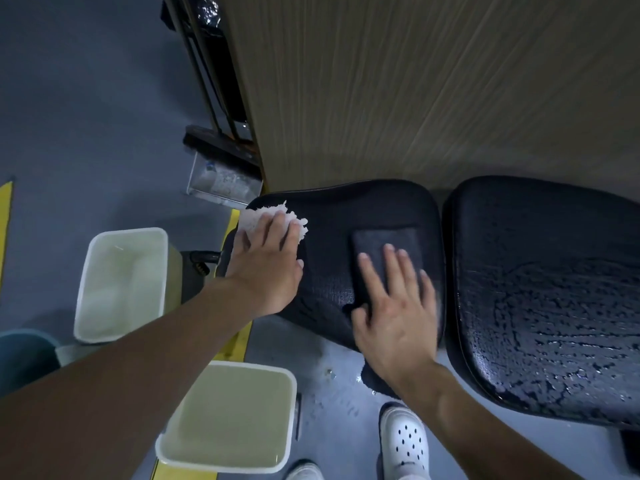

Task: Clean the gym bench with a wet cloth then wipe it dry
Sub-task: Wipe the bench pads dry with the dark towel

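The left hand lies flat on a white cloth at the bench end; the right hand presses flat on a dark cloth mid-pad, neither gripping. The dark cloth trails over the edge; drips could make the wet floor slippery.

The left hand and right hand both lie flat, palm down, fingers straight and slightly spread.
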{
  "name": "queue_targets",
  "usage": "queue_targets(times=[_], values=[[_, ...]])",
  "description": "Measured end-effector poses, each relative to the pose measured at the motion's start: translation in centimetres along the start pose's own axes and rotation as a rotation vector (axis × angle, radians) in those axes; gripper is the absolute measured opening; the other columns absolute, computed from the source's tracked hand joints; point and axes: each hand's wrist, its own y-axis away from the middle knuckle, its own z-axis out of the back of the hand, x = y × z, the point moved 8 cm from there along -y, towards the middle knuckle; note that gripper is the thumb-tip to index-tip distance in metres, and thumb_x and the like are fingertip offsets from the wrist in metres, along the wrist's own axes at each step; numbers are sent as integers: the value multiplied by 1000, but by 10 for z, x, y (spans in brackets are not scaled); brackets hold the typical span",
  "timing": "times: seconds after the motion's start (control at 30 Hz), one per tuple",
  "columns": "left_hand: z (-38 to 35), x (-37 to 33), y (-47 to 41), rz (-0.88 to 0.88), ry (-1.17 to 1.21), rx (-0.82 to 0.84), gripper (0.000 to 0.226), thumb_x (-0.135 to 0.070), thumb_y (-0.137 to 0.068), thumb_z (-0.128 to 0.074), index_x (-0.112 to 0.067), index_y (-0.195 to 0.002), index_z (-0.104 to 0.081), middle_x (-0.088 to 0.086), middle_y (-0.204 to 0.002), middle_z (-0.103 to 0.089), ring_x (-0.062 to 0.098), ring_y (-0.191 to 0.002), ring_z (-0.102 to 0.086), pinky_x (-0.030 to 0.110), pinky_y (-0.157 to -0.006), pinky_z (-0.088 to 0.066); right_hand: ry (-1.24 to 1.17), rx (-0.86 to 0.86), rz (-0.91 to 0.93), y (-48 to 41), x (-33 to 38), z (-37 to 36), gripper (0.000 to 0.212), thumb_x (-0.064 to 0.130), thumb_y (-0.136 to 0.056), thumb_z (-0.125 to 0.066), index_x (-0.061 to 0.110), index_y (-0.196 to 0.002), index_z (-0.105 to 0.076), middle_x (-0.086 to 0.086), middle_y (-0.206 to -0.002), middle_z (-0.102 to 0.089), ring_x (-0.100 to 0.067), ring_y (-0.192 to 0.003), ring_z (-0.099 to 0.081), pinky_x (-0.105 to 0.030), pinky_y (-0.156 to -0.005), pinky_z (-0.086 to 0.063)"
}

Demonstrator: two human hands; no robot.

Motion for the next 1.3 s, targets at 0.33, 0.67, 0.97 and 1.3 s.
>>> queue_targets(times=[0.33,0.67,0.97,1.3], values=[[1,2,0,7,-6,-2,64,-38,-100,-29,-15,-154,-2,7,-162,4,25,-149,6,54,-116,-16,-30,183,108,-127,32,-2,67,42,-94,-37,33,-157,-17,-5,-167,-12,-22,-153,-3,-49,-122,-7],[9,-5,-1,60,12,-1,69,-41,-95,-38,-17,-153,-8,8,-161,-2,26,-149,4,57,-113,-19,-14,117,285,4,34,-11,75,38,-79,-41,30,-153,-33,-13,-162,-26,-28,-150,-21,-52,-118,-22],[1,-20,-4,23,30,179,118,-81,-73,-54,-25,-153,12,4,-160,22,28,-147,21,64,-113,-11,-154,85,-197,-60,-77,15,77,41,-80,-41,27,-155,-29,-16,-162,-22,-32,-149,-19,-51,-118,-21],[0,-24,-8,68,18,105,120,-77,-70,-60,-20,-153,5,7,-161,10,33,-148,12,69,-110,-10,69,399,135,-193,21,6,62,49,-92,-43,40,-152,-28,-2,-159,-30,-26,-146,-23,-47,-115,-20]])
